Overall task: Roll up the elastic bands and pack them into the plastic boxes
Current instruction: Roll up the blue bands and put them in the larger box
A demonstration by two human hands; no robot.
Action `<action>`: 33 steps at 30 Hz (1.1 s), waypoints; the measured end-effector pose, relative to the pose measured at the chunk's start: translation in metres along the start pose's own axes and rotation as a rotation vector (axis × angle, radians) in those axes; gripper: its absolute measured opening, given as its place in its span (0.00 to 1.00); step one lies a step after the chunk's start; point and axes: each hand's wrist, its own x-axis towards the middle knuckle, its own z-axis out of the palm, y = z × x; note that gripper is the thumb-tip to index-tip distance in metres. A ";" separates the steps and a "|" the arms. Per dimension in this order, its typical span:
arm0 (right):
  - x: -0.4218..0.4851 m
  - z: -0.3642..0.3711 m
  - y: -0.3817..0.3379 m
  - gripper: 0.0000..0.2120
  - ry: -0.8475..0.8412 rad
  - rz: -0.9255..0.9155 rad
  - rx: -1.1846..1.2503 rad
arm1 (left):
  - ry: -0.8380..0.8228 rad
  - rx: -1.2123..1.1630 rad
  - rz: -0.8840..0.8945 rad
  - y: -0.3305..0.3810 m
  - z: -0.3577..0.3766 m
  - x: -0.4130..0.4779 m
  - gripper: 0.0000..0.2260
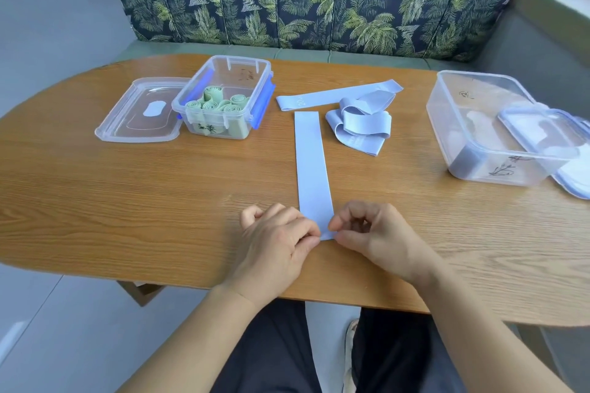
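At the near edge of the wooden surface point(127, 201), the near end of a flat blue elastic band point(311, 163) is pinched at its corners by the left grip point(274, 239) and the right grip point(380, 233). Beyond it, loose blue bands point(360, 124) are heaped. Farther left, green rolls point(214, 104) are packed in an open plastic box point(261, 73); a second clear box point(447, 124) is seen at right.

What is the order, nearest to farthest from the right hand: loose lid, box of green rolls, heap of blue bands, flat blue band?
1. flat blue band, pinched by the right hand
2. heap of blue bands, beyond it
3. box of green rolls, far left
4. loose lid, leftmost
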 end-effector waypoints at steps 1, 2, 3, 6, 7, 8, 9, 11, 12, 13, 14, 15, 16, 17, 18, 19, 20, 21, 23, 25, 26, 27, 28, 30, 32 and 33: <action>-0.002 0.003 0.003 0.11 0.010 -0.027 -0.028 | -0.007 0.005 0.001 0.000 0.000 0.000 0.03; -0.002 0.006 0.006 0.12 0.025 -0.051 -0.070 | -0.014 0.009 0.002 0.000 0.000 0.000 0.03; -0.002 0.007 0.008 0.12 0.044 -0.071 -0.116 | -0.021 0.010 0.002 0.000 0.000 0.000 0.03; -0.002 0.009 0.011 0.10 0.101 -0.098 -0.211 | -0.039 0.010 0.002 0.000 -0.001 0.001 0.03; -0.002 0.010 0.011 0.09 0.113 -0.102 -0.225 | -0.044 0.013 0.001 0.000 -0.002 0.001 0.03; -0.003 0.011 0.011 0.08 0.119 -0.104 -0.239 | -0.049 0.016 -0.001 0.000 -0.003 0.002 0.04; -0.002 0.011 0.010 0.06 0.119 -0.105 -0.258 | -0.055 0.021 -0.006 0.000 -0.003 0.003 0.04; -0.002 0.012 0.009 0.04 0.112 -0.107 -0.306 | -0.081 0.034 -0.011 -0.001 -0.005 0.006 0.04; -0.001 0.012 0.008 0.03 0.107 -0.105 -0.326 | -0.099 0.044 -0.006 -0.002 -0.006 0.007 0.04; 0.000 0.011 0.007 0.03 0.100 -0.101 -0.343 | -0.118 0.054 0.001 -0.002 -0.008 0.009 0.04; 0.000 0.011 0.006 0.03 0.092 -0.095 -0.355 | -0.138 0.062 0.007 -0.002 -0.009 0.010 0.04; 0.000 0.011 0.005 0.03 0.085 -0.089 -0.362 | -0.157 0.068 0.011 -0.001 -0.010 0.012 0.04; 0.000 0.011 0.004 0.03 0.080 -0.085 -0.365 | -0.169 0.071 0.011 -0.001 -0.011 0.014 0.05; 0.001 0.010 0.004 0.03 0.078 -0.083 -0.367 | -0.178 0.075 0.010 0.000 -0.012 0.015 0.05; 0.002 0.010 0.004 0.03 0.078 -0.080 -0.367 | -0.184 0.076 0.007 0.000 -0.013 0.017 0.05; 0.002 0.010 0.003 0.03 0.078 -0.077 -0.364 | -0.185 0.073 0.002 0.000 -0.013 0.018 0.05; 0.003 0.010 0.003 0.03 0.080 -0.074 -0.358 | -0.180 0.064 -0.003 -0.001 -0.014 0.019 0.05; 0.003 0.010 0.004 0.04 0.083 -0.074 -0.353 | -0.174 0.056 -0.011 -0.001 -0.014 0.019 0.05; 0.003 0.010 0.005 0.04 0.095 -0.070 -0.338 | -0.172 0.055 -0.026 -0.002 -0.015 0.020 0.05; 0.004 0.010 0.006 0.04 0.112 -0.069 -0.312 | -0.178 0.077 -0.023 -0.001 -0.015 0.022 0.06; 0.004 0.010 0.006 0.04 0.120 -0.068 -0.297 | -0.179 0.092 -0.017 0.000 -0.014 0.023 0.06; 0.004 0.011 0.006 0.05 0.126 -0.062 -0.285 | -0.182 0.111 -0.013 0.001 -0.014 0.024 0.06; 0.005 0.011 0.005 0.05 0.129 -0.051 -0.278 | -0.187 0.130 -0.013 0.002 -0.014 0.025 0.07; 0.007 0.011 0.004 0.05 0.131 -0.017 -0.270 | -0.191 0.156 -0.012 0.002 -0.015 0.028 0.07; 0.009 0.010 0.003 0.04 0.130 0.019 -0.252 | -0.189 0.161 -0.009 0.003 -0.016 0.029 0.08; 0.010 0.009 0.003 0.04 0.127 0.028 -0.245 | -0.189 0.154 -0.004 0.003 -0.017 0.030 0.08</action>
